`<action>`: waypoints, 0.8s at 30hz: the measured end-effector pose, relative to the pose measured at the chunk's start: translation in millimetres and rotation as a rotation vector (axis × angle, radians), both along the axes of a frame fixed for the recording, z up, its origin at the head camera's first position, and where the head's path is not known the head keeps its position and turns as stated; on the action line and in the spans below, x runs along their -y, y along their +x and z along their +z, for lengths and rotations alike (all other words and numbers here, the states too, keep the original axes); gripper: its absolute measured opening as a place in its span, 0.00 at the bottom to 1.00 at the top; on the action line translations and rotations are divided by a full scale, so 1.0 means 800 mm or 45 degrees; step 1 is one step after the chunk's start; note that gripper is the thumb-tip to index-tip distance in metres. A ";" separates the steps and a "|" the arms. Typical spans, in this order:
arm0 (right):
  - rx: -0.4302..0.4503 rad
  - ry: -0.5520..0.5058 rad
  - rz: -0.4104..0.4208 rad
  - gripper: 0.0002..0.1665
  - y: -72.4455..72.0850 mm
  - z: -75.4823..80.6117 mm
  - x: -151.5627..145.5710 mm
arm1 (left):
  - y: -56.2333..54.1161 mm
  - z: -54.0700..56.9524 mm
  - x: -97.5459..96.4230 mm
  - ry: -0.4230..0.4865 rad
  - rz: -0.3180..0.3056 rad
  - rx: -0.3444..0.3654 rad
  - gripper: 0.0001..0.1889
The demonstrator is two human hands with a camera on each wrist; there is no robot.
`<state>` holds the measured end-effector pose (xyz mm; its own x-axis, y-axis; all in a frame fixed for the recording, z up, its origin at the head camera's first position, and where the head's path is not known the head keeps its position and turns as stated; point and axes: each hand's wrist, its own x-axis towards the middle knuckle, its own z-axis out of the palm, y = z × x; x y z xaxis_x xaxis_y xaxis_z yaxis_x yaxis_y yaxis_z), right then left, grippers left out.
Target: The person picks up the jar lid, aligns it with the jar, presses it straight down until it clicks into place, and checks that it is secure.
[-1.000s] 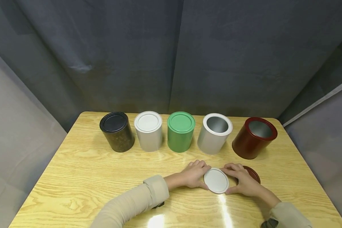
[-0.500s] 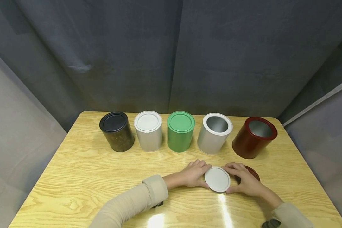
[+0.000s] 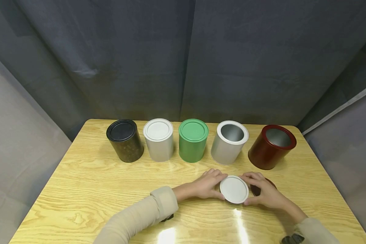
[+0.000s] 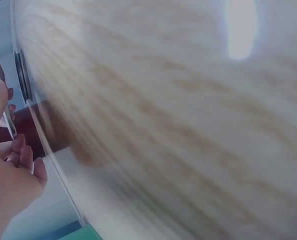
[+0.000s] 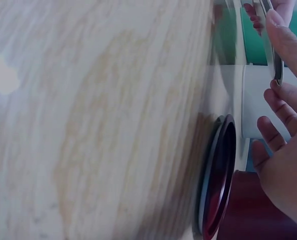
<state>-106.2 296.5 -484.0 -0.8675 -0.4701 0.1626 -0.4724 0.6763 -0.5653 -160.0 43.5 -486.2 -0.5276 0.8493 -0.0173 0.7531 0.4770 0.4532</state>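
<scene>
Both hands hold a round white lid (image 3: 234, 189) between them, raised off the table. My left hand (image 3: 208, 185) pinches its left edge with thumb and fingers. Its right edge is gripped the same way by my right hand (image 3: 264, 190). In the right wrist view the lid shows nearly edge-on, up off the wood. A dark red lid (image 5: 221, 185) lies on the table, partly hidden under my right hand in the head view. Behind the hands stand a white can (image 3: 227, 149) and a dark red can (image 3: 266, 152), both with open tops.
Left of the open white can, a green can (image 3: 192, 145), another white can (image 3: 160, 145) and a black can (image 3: 126, 144) stand in the same row, each with its lid on. The wooden table (image 3: 94, 189) ends at a grey curtain (image 3: 140, 67) behind the row.
The white lid has come up off the table and moved slightly right and away from me, with both hands going along with it. The cans stand unmoved.
</scene>
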 end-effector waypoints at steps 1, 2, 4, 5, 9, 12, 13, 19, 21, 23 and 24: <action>-0.009 -0.001 -0.002 0.45 0.000 0.001 0.000 | 0.000 0.001 0.001 0.010 -0.004 0.004 0.40; -0.018 0.002 -0.003 0.45 0.000 0.002 -0.001 | -0.001 0.002 0.001 0.021 -0.007 0.010 0.40; -0.025 0.000 -0.002 0.45 0.000 0.004 0.000 | -0.001 0.003 0.002 0.038 -0.012 0.019 0.40; -0.022 -0.008 0.002 0.45 0.000 0.005 0.000 | -0.001 0.003 0.003 0.045 -0.015 0.023 0.40; 0.013 -0.042 -0.002 0.45 0.002 0.009 0.001 | -0.001 0.007 0.004 0.070 -0.028 0.029 0.40; 0.036 -0.069 0.001 0.45 0.003 0.012 0.002 | -0.002 0.009 0.005 0.085 -0.041 0.023 0.39; 0.039 -0.077 0.004 0.45 0.003 0.014 0.003 | -0.002 0.009 0.005 0.089 -0.045 0.020 0.39; 0.046 -0.096 0.014 0.45 0.003 0.017 0.003 | -0.001 0.015 0.007 0.096 -0.053 0.008 0.39; 0.049 -0.107 0.018 0.45 0.003 0.018 0.002 | 0.000 0.017 0.007 0.095 -0.048 0.012 0.39; 0.046 -0.119 0.021 0.45 0.003 0.018 0.002 | 0.000 0.018 0.007 0.099 -0.044 0.016 0.39; 0.040 -0.125 0.025 0.45 0.003 0.019 0.002 | 0.000 0.019 0.007 0.099 -0.043 0.021 0.39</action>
<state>-103.5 294.9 -468.6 -0.8637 -0.4701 0.1815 -0.4659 0.6075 -0.6434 -160.3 37.6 -470.8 -0.4989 0.8657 0.0409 0.7601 0.4144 0.5005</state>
